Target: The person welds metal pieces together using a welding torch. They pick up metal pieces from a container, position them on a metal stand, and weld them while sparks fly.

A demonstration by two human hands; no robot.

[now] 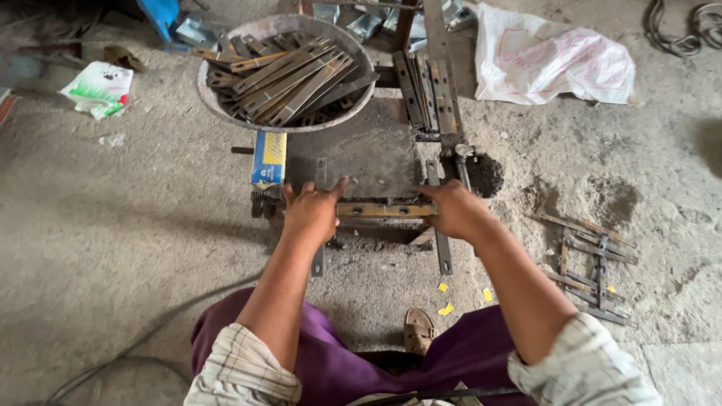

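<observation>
Blue-and-yellow box upright beside left hand; green-white packet crumpled far left; white-pink bag slumped top right.
</observation>
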